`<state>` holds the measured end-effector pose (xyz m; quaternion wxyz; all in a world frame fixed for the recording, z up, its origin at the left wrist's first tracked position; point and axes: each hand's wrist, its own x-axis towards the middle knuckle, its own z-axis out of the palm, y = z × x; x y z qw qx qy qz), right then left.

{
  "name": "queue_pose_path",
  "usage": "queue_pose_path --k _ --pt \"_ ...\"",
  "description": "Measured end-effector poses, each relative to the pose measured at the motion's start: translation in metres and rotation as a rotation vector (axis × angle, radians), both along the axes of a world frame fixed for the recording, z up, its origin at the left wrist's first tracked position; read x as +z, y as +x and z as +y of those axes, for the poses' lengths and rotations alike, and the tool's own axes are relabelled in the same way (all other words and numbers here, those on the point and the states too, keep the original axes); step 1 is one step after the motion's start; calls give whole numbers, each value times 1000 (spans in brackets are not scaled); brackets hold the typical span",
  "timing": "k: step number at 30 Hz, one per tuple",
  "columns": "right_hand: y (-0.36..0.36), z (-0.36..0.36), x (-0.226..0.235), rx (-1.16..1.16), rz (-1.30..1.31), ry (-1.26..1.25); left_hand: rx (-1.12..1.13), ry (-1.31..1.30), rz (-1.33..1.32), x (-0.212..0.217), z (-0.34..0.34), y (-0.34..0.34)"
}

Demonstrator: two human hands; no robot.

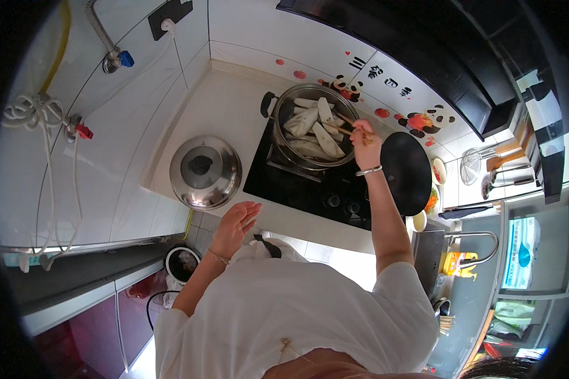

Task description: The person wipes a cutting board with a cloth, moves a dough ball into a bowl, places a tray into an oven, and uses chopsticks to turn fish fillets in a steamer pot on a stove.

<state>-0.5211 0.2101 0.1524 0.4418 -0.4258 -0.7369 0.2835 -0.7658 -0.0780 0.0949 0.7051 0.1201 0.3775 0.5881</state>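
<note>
My right hand (pixel 366 144) is closed around a pair of chopsticks (pixel 341 129), at the right rim of a steel steamer pot (pixel 275 131). The chopsticks' tips reach in among long, pale wedges of food (pixel 325 140) piled inside; their exact kind I cannot make out. The pot stands on the left burner of a black glass gas stove (pixel 259 180). My left hand (pixel 235 224) hangs before the counter's front edge, palm half turned, fingers stretched out and holding nothing. Just beyond it, a domed steel lid (pixel 202 180) with a dark knob lies on the counter.
A black wok (pixel 406 174) covers the stove's right side. Small bowls (pixel 439 170) stand beyond it, then a sink (pixel 428 249) with a curved faucet (pixel 487 252). A range hood (pixel 411 50) overhangs the back. Near the floor at left is a dark bin (pixel 182 262).
</note>
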Motion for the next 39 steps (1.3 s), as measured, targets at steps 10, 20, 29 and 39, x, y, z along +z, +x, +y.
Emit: queue_pose_path --k 10,20,29,39 --pt "-37 20 -17 -244 -161 -4 -26 -33 -22 -6 34 -69" --pt "-33 22 -28 -293 -54 93 -67 -48 -60 -13 40 -96" --pt "-75 -23 16 -215 240 205 -35 -18 -39 -23 39 -116" --pt "-308 -47 -23 263 96 -17 124 -63 -68 -33 8 -141"
